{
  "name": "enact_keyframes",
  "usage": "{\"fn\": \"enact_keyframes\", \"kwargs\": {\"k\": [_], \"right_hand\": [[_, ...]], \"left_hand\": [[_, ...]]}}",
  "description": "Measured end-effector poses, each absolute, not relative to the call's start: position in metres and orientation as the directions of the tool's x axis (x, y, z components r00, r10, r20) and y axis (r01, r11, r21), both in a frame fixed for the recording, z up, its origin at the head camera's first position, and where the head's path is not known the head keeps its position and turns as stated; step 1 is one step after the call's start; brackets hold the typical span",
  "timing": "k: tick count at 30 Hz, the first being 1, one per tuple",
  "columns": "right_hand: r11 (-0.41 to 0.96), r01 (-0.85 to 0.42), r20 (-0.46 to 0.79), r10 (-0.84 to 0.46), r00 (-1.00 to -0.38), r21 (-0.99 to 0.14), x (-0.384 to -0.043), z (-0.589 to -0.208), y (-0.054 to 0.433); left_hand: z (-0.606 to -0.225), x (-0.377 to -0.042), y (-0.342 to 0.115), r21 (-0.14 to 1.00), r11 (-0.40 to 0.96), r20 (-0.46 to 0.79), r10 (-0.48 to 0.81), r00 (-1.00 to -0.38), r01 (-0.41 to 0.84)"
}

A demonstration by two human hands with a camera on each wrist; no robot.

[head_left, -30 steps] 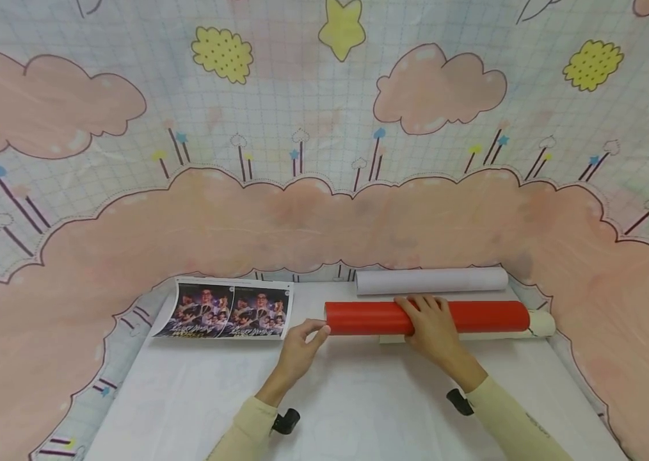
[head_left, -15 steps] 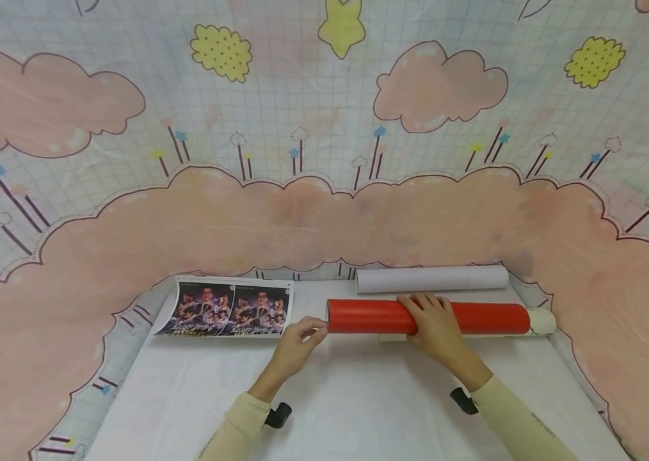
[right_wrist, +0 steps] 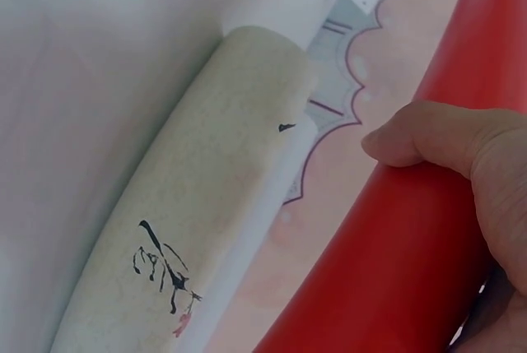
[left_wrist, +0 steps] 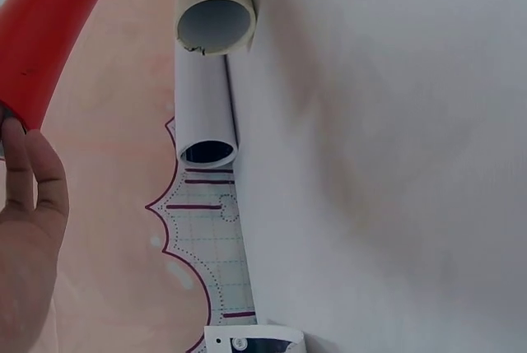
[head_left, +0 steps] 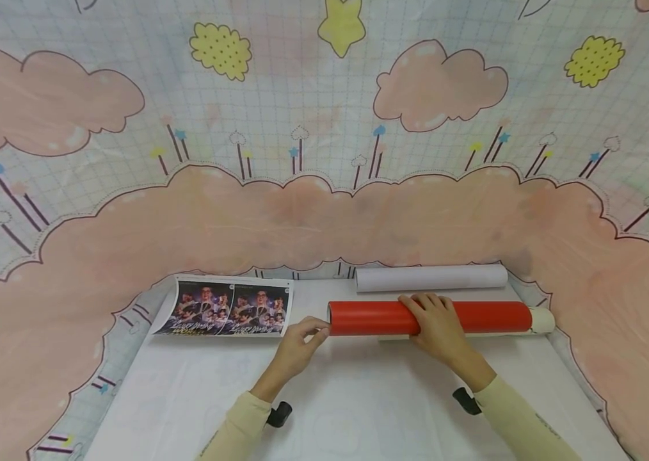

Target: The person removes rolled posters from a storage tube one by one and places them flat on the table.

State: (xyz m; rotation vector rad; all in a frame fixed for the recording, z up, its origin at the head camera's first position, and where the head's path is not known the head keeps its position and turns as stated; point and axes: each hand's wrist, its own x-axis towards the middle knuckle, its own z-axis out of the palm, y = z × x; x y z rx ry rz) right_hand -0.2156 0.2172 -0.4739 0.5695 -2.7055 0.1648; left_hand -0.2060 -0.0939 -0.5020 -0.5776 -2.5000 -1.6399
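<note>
A red paper roll point(head_left: 370, 317) lies crosswise in both hands, raised over the table. My left hand point(head_left: 296, 349) pinches the rim at its left end between thumb and fingertips; in the left wrist view that hand point(left_wrist: 29, 213) shows at the edge. With thumb on one side and fingers over the top, my right hand point(head_left: 436, 330) grips the roll near its middle. The right wrist view shows the thumb point(right_wrist: 412, 135) across the red surface. Below and partly behind it is a cream roll point(head_left: 543, 321) with ink brushwork, its open end visible in the left wrist view.
Behind the red roll, a white roll point(head_left: 431, 279) lies along the table's back edge. A printed sheet point(head_left: 287, 307) with two dark group pictures rests at the back left, one corner curling up. A patterned cloth point(head_left: 324, 224) surrounds the white tabletop point(head_left: 353, 403).
The red roll has shifted very slightly to the right, with the right hand moving along with it. My left forearm has moved a little left while the fingertips stay at the roll's end.
</note>
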Motion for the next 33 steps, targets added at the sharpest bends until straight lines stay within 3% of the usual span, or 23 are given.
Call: {"fn": "enact_keyframes", "kwargs": {"k": [12,25,33], "right_hand": [[0.905,-0.422,0.357,-0.378,-0.854,-0.05,-0.215,-0.474,0.22],[0.902,-0.429,0.35,-0.389,-0.852,-0.042,-0.212,-0.472,0.221],[0.902,-0.429,0.35,-0.386,-0.853,-0.051,-0.211,-0.475,0.22]], "left_hand": [[-0.493,-0.207,-0.103,0.734,0.445,0.335,0.42,-0.844,0.513],[-0.494,-0.204,-0.098,0.678,0.499,0.35,0.425,-0.835,0.539],[-0.497,-0.207,-0.092,0.58,0.497,0.476,0.437,-0.763,0.646]]}}
